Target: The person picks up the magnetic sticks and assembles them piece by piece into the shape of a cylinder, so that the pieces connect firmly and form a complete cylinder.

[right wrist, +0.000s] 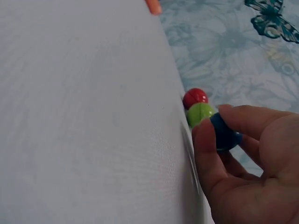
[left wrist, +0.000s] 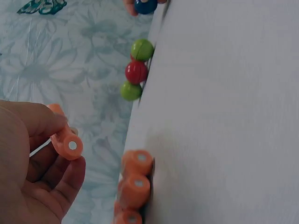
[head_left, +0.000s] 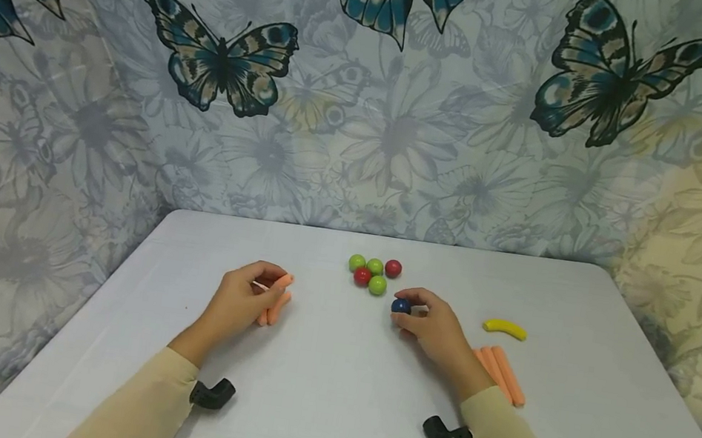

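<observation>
My left hand (head_left: 241, 299) pinches an orange toy rod (left wrist: 70, 143) between thumb and fingers; a pale dot shows in its round end. Under and beside that hand, more orange rods (left wrist: 135, 191) lie close together on the table. A smooth blue ball (head_left: 401, 306) sits between the thumb and fingertips of my right hand (head_left: 437, 328). Just beyond it, toward the back of the table, green balls (head_left: 377, 285) and red balls (head_left: 362, 276) form a tight cluster. In the right wrist view the blue ball partly overlaps a green ball (right wrist: 201, 114).
To the right of my right hand lies a curved yellow piece (head_left: 505, 329). Several straight orange rods (head_left: 507, 376) lie side by side near the right forearm, partly hidden by it. The white table (head_left: 322, 424) ends at a butterfly-patterned wall covering (head_left: 396, 135).
</observation>
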The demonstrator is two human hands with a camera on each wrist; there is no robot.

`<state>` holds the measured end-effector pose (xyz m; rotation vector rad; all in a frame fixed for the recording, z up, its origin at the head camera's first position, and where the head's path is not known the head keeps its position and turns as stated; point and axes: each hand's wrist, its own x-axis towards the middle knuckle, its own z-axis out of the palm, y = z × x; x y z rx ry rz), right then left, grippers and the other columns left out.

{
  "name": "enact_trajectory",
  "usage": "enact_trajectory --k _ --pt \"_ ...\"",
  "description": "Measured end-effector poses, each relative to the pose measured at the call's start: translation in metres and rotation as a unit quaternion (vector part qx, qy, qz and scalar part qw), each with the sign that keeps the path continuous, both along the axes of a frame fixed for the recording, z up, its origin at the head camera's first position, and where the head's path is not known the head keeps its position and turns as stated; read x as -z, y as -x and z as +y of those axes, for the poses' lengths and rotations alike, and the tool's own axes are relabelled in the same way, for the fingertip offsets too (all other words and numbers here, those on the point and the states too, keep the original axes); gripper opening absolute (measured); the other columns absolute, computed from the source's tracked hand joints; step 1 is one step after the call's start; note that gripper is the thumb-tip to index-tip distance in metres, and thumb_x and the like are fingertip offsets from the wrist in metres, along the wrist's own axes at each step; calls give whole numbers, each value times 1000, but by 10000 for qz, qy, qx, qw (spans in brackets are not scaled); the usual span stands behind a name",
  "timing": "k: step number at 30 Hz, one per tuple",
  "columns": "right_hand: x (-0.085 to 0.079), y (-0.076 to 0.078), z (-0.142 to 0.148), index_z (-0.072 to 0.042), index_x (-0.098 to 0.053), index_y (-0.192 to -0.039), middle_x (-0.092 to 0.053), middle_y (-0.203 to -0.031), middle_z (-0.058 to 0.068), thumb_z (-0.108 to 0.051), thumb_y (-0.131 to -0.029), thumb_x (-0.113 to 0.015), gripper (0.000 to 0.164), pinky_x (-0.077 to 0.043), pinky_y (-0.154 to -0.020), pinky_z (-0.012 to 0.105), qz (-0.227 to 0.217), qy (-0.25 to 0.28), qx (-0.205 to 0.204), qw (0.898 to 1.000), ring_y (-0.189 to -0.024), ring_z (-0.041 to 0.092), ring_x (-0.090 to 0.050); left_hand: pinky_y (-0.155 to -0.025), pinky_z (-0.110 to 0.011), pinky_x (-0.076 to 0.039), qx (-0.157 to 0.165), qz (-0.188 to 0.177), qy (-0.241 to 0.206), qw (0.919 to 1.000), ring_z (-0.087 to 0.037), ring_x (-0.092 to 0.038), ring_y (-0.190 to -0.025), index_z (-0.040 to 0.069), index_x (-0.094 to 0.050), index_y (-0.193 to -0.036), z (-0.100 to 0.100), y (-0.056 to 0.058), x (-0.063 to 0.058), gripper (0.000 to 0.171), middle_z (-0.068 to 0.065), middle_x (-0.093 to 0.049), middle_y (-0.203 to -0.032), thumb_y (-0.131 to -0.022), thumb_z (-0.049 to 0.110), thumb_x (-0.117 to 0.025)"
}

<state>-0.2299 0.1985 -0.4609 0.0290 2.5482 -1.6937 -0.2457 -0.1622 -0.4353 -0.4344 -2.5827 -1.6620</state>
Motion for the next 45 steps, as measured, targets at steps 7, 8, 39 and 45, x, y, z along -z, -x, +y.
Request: enact_trajectory --k 7,8,39,45 --pt "-3 -11 5 -6 -69 -134 -67 -125 14 -10 -99 -83 38 -62 -82 35 -287 366 -312 9984 -98 25 -69 -78 -34 -58 479 736 664 9939 -13 -69 -93 18 -81 -111 40 0 -4 11 10 -76 -101 -103 25 -81" --pt "-4 -13 6 -6 -70 -132 -68 -121 13 -10 -98 -83 37 -62 -80 35 -278 296 -372 9985 -95 25 -69 -78 -35 -58 548 738 705 9933 -13 -69 -93 19 -81 -111 45 0 -4 10 11 -75 -100 -103 26 -81" --pt "12 -34 -3 -6 -71 -124 -71 -98 2 -9 -98 -83 29 -54 -70 29 639 -265 -1396 9878 -85 22 -67 -72 -27 -55 1381 586 984 9838 -8 -63 -82 12 -82 -102 109 -17 39 8 8 -67 -90 -100 20 -83" --pt "13 -36 -7 -4 -69 -124 -70 -100 4 -7 -98 -83 30 -55 -70 28 688 -134 -1454 9869 -85 23 -66 -72 -27 -54 1409 588 1033 9829 -10 -63 -83 10 -82 -102 110 -20 40 8 5 -67 -90 -95 8 -82"
